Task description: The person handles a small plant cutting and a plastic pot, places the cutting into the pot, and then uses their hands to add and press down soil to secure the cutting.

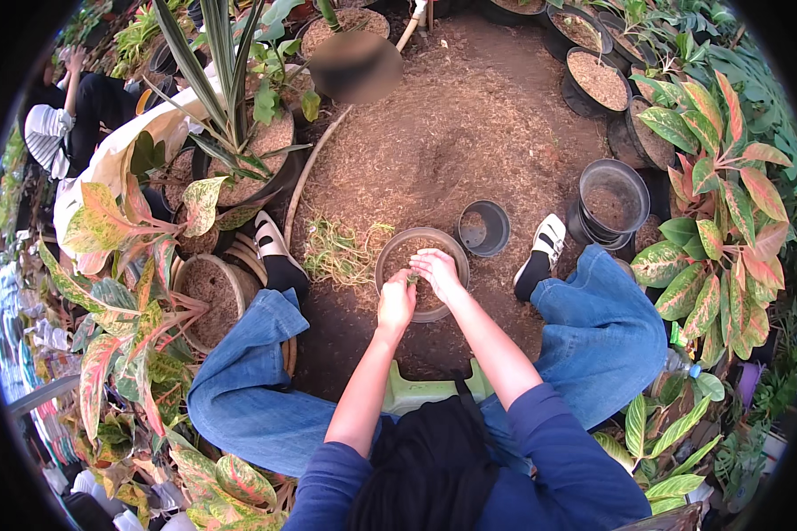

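Observation:
Over a round plastic pot [385, 255] partly filled with brown growing medium, my two hands meet. My left hand [396, 302] is closed around a small green plant piece [412, 279], which pokes out by the thumb. My right hand [436, 271] is beside it, fingers stretched and slightly curved toward the plant piece; whether they touch it is hard to tell. A heap of pulled, stringy green plants [345, 252] lies on the soil left of the pot. Just right of the pot is a smaller black pot [483, 228] with some medium in its bottom.
Stacked black pots [612, 199] stand beyond my right foot. A clay-coloured pot [209, 299] and red-green leafy plants [123, 226] crowd the left; similar plants [724, 199] line the right. A pale hose [309, 166] curves across the ground. Another person [73, 119] sits at upper left.

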Available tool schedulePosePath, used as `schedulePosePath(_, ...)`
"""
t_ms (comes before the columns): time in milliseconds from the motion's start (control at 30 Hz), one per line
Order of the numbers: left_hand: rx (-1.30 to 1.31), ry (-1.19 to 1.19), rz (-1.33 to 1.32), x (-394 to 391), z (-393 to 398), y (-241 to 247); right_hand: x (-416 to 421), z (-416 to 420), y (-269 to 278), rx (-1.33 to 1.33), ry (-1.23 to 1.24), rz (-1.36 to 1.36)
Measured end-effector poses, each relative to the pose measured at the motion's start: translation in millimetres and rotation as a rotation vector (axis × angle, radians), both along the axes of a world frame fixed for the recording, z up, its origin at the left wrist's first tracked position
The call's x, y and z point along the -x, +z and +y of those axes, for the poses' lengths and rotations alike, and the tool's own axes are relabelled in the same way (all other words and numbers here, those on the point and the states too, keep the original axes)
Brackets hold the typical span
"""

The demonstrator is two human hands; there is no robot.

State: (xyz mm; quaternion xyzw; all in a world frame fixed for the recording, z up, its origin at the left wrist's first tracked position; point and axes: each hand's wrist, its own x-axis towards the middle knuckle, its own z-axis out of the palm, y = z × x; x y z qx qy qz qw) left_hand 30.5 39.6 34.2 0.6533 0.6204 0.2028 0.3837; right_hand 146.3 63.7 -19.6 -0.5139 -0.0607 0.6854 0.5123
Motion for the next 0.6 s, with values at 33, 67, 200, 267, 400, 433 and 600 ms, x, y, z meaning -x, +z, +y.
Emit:
schedulePosePath(33, -0.006, 0.013, -0.015, 5.6, -1.0, -4.5, -1.4, 2.7, 5.9, 0.007, 0.042, 0.018)
schedulePosePath(67, -0.013, 0.027, -0.029, 10.8, -2.7, -9.0, -2.7, 3.7, 12.1, 0.011, 0.050, -0.058)
schedulePosePath(200, -0.040, -0.017, -0.018, 4.2, -1.8, -4.3, -16.8, -8.8, -4.0, 0.135, 0.159, -0.173)
schedulePosePath(267, -0.060, -0.036, 0.000, -2.0, -0.6, -0.1, -16.9, -15.7, -16.0, 0.105, 0.195, -0.267)
schedulePosePath(400, 0.005, -0.006, -0.033, 1.1, -0.1, -2.3, -4.2, -13.7, -14.2, 0.058, 0.228, -0.327)
schedulePosePath(433, 0.001, -0.007, -0.024, 1.9, -0.7, -1.9, -6.2, -11.8, -13.3, 0.052, 0.235, -0.321)
schedulePosePath(600, 0.046, 0.018, -0.049, 4.8, 2.3, -1.4, -16.8, -18.3, -8.8, 0.071, 0.256, -0.263)
